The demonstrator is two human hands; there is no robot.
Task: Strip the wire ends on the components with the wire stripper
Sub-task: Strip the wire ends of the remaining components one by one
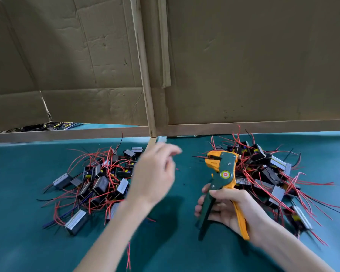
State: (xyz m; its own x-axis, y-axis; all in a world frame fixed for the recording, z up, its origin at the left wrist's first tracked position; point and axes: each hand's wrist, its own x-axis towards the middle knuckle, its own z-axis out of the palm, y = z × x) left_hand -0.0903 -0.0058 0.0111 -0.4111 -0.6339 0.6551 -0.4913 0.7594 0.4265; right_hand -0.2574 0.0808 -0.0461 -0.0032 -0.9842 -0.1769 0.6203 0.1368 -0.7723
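My right hand (227,208) grips the handles of a green and orange wire stripper (222,173), which stands upright with its jaws up, over the green mat. My left hand (155,173) hovers in the air between the two piles, fingers relaxed and holding nothing; it is motion-blurred. A pile of black components with red and black wires (94,183) lies to the left. A second pile of the same components (271,173) lies to the right, just behind the stripper.
A green mat (24,242) covers the table. Cardboard sheets (243,65) and a wooden post (145,85) form a wall at the back. A loose red wire (128,258) lies near the front. Small bits of insulation (178,169) dot the mat between the piles.
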